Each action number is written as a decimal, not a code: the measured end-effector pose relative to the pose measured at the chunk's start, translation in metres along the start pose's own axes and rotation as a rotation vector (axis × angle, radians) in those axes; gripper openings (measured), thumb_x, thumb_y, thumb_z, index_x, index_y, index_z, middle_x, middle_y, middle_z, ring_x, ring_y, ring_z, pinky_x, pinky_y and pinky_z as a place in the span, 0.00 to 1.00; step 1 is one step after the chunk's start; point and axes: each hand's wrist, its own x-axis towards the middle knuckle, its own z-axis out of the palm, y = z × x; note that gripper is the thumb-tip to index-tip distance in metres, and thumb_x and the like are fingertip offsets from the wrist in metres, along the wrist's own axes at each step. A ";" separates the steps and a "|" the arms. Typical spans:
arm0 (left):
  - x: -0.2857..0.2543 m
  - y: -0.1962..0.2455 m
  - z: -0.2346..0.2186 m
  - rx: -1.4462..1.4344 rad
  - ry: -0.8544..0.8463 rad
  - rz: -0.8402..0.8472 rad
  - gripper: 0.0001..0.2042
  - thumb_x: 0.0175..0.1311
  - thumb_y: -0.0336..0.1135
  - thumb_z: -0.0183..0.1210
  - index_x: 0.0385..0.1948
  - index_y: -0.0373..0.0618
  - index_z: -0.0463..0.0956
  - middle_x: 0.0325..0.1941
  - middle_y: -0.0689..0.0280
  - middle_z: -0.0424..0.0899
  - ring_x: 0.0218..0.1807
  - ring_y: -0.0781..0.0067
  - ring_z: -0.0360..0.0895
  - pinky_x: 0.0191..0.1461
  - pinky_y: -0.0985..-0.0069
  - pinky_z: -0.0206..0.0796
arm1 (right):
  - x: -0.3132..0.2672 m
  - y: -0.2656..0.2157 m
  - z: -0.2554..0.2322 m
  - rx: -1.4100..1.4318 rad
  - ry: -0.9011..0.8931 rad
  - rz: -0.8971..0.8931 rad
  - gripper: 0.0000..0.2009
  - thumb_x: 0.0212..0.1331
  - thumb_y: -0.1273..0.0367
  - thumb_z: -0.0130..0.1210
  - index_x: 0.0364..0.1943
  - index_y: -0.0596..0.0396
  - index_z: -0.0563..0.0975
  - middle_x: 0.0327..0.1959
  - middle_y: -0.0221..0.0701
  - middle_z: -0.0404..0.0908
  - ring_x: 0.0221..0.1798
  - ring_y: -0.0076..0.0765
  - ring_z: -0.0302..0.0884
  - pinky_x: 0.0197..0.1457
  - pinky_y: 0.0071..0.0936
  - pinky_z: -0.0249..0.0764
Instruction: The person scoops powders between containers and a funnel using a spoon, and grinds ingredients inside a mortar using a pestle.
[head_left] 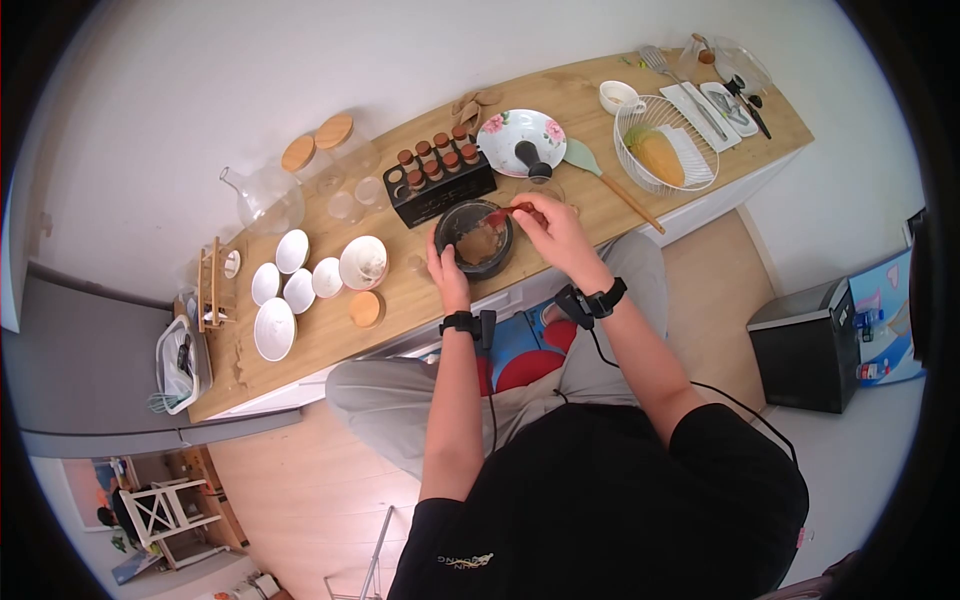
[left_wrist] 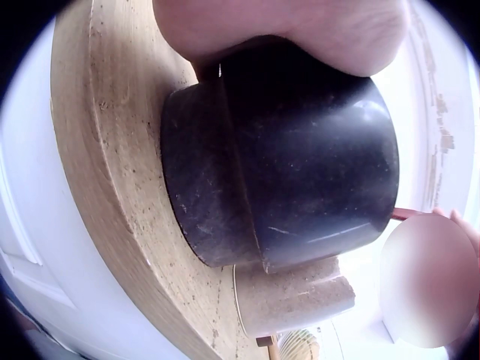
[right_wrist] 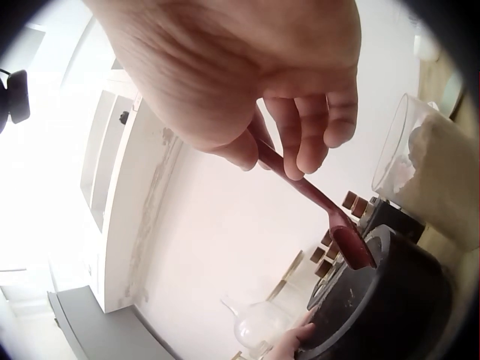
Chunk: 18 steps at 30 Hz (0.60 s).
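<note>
A black mortar (head_left: 492,268) with brown powder (head_left: 481,243) inside stands near the counter's front edge. My left hand (head_left: 449,274) grips its left side, thumb at the rim; in the left wrist view the palm lies against the mortar's dark wall (left_wrist: 315,157). My right hand (head_left: 562,238) pinches the handle of a small dark-red scoop (head_left: 497,216). In the right wrist view the scoop's bowl (right_wrist: 349,246) hangs right at the mortar's rim, tilted downward. A glass jar holding brown powder (right_wrist: 448,176) stands beside the mortar, partly hidden by my right hand in the head view.
Behind the mortar are a black rack of spice jars (head_left: 440,195) and a floral plate (head_left: 500,126) with a black pestle (head_left: 531,157). A green spatula (head_left: 610,183) and a wire basket (head_left: 716,160) lie right. Several white bowls (head_left: 275,330) and a wooden lid (head_left: 366,309) sit left.
</note>
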 end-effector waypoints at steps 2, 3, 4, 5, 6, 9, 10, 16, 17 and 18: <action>-0.001 0.002 0.001 -0.002 0.012 0.004 0.23 0.64 0.28 0.46 0.63 0.37 0.66 0.63 0.53 0.72 0.63 0.61 0.67 0.69 0.71 0.53 | 0.002 0.002 -0.004 -0.019 -0.009 -0.040 0.08 0.65 0.70 0.55 0.43 0.60 0.78 0.28 0.23 0.79 0.28 0.13 0.70 0.33 0.15 0.68; -0.001 0.003 0.002 -0.004 0.021 0.007 0.23 0.64 0.28 0.46 0.63 0.37 0.66 0.62 0.54 0.72 0.63 0.61 0.68 0.69 0.72 0.53 | 0.005 0.003 -0.009 0.059 0.016 0.006 0.08 0.65 0.70 0.55 0.43 0.60 0.78 0.28 0.22 0.78 0.28 0.13 0.70 0.33 0.15 0.67; -0.002 0.004 0.003 -0.005 0.021 0.006 0.23 0.64 0.28 0.46 0.63 0.37 0.66 0.62 0.54 0.72 0.63 0.61 0.68 0.69 0.72 0.53 | 0.009 0.004 -0.015 0.137 0.042 0.052 0.07 0.65 0.70 0.55 0.42 0.60 0.78 0.27 0.22 0.77 0.28 0.13 0.69 0.33 0.14 0.66; -0.002 0.007 0.004 -0.037 0.022 -0.008 0.23 0.64 0.28 0.46 0.63 0.37 0.66 0.61 0.54 0.73 0.62 0.62 0.69 0.69 0.72 0.54 | 0.012 -0.001 -0.024 0.134 0.042 0.052 0.07 0.65 0.70 0.55 0.42 0.60 0.78 0.27 0.22 0.77 0.28 0.13 0.69 0.33 0.14 0.66; -0.003 0.008 0.004 -0.069 0.022 -0.022 0.23 0.64 0.28 0.46 0.63 0.36 0.66 0.60 0.55 0.74 0.61 0.63 0.70 0.68 0.73 0.54 | 0.015 -0.008 -0.034 0.109 0.093 0.046 0.07 0.65 0.70 0.55 0.42 0.60 0.78 0.27 0.21 0.76 0.28 0.12 0.68 0.32 0.14 0.66; -0.004 0.011 0.004 -0.023 0.017 -0.001 0.23 0.64 0.28 0.46 0.63 0.35 0.66 0.60 0.56 0.75 0.60 0.65 0.70 0.67 0.73 0.55 | 0.027 0.006 -0.055 0.110 0.198 0.003 0.08 0.66 0.70 0.55 0.41 0.60 0.78 0.27 0.20 0.75 0.28 0.11 0.66 0.31 0.14 0.63; -0.004 0.012 0.004 -0.024 0.016 -0.001 0.23 0.64 0.28 0.46 0.63 0.35 0.66 0.60 0.56 0.75 0.60 0.65 0.70 0.67 0.73 0.55 | 0.030 0.009 -0.063 0.080 0.216 -0.004 0.08 0.66 0.69 0.55 0.41 0.61 0.78 0.26 0.20 0.75 0.27 0.12 0.66 0.29 0.14 0.62; -0.004 0.012 0.005 -0.075 0.015 -0.017 0.23 0.64 0.27 0.46 0.63 0.35 0.66 0.60 0.56 0.74 0.61 0.65 0.69 0.68 0.74 0.55 | 0.023 0.044 -0.069 -0.059 0.195 0.066 0.09 0.66 0.68 0.55 0.37 0.61 0.77 0.22 0.23 0.74 0.24 0.13 0.65 0.26 0.17 0.60; -0.004 0.013 0.006 -0.088 0.015 -0.022 0.23 0.64 0.27 0.45 0.62 0.35 0.66 0.61 0.55 0.74 0.61 0.65 0.69 0.68 0.74 0.55 | 0.021 0.059 -0.066 -0.016 0.194 0.092 0.09 0.66 0.68 0.55 0.37 0.61 0.77 0.22 0.24 0.74 0.23 0.14 0.65 0.26 0.17 0.61; -0.004 0.012 0.006 -0.101 0.015 -0.027 0.23 0.64 0.27 0.45 0.62 0.35 0.66 0.61 0.55 0.74 0.61 0.65 0.69 0.68 0.73 0.54 | 0.019 0.065 -0.064 -0.015 0.195 0.092 0.09 0.66 0.68 0.55 0.37 0.61 0.77 0.22 0.24 0.74 0.23 0.14 0.65 0.26 0.17 0.61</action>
